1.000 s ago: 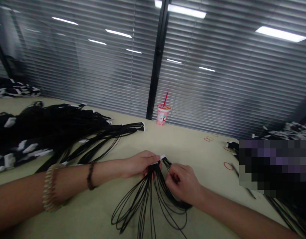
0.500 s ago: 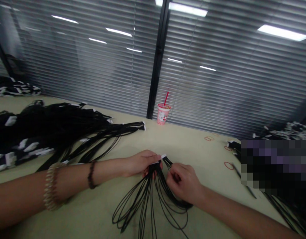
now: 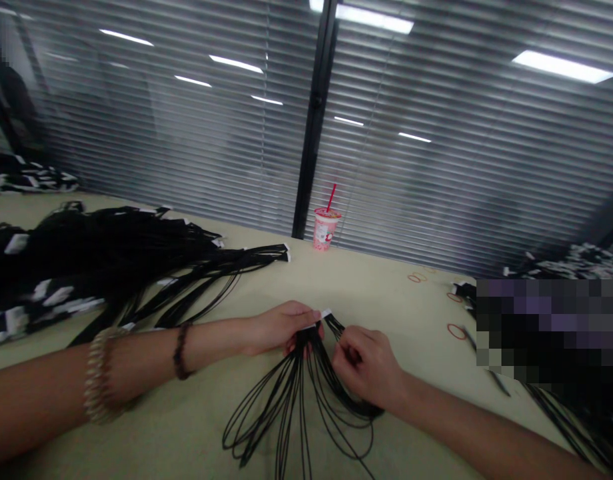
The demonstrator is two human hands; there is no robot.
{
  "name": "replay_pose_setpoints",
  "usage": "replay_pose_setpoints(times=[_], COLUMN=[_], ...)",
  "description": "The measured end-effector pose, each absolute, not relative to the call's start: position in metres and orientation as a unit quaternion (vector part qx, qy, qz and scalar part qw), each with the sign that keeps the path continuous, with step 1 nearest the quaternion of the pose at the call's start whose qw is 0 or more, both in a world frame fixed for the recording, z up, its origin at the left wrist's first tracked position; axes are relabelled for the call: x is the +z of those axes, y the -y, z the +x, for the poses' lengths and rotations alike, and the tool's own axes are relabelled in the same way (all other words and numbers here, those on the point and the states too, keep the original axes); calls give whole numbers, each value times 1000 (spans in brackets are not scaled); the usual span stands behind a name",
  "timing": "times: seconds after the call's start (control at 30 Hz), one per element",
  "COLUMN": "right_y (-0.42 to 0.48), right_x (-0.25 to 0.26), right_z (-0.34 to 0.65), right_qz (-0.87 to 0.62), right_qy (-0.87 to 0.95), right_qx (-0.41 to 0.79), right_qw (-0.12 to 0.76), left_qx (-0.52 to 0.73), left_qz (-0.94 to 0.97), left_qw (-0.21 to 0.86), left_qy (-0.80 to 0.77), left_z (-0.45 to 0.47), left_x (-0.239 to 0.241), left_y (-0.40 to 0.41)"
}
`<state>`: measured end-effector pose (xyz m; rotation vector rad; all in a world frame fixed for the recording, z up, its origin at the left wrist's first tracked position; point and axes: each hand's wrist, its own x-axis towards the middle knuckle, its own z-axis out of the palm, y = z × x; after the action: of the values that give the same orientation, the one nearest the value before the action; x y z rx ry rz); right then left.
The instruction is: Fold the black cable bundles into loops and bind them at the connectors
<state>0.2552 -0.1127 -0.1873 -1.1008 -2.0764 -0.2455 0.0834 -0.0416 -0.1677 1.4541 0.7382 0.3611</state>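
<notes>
Near the middle of the table, my left hand grips a black wire harness close to its white-tipped end. Its thin wires hang down in wide loops onto the tabletop. A white connector sits just right of my left fingertips, with wires running from it to my right hand. The right fingers are curled closed around those wires of the same harness. What lies inside the right fist is partly hidden.
A large pile of black harnesses with white connectors covers the left of the table. By the window blinds stands a pink cup with a red straw. Rubber bands and more harnesses lie at the right, partly behind a pixelated patch.
Both hands keep their hold on the harness with almost no movement. The whole view has shifted very slightly.
</notes>
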Motion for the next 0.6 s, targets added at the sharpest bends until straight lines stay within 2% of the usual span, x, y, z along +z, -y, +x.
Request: replay_pose_setpoints(times=[0.3,0.6], right_y=[114,113], right_x=[-188,-184], right_z=[255,254], right_qz=[-449,-527], right_qy=[820,819], right_qx=[-77,-57], right_qw=[347,221], left_qx=[157,144], left_qz=[651,676], left_qw=[667,646], left_qy=[-327,-323], left_z=[83,83], left_x=[-169,-169], left_y=[41,42])
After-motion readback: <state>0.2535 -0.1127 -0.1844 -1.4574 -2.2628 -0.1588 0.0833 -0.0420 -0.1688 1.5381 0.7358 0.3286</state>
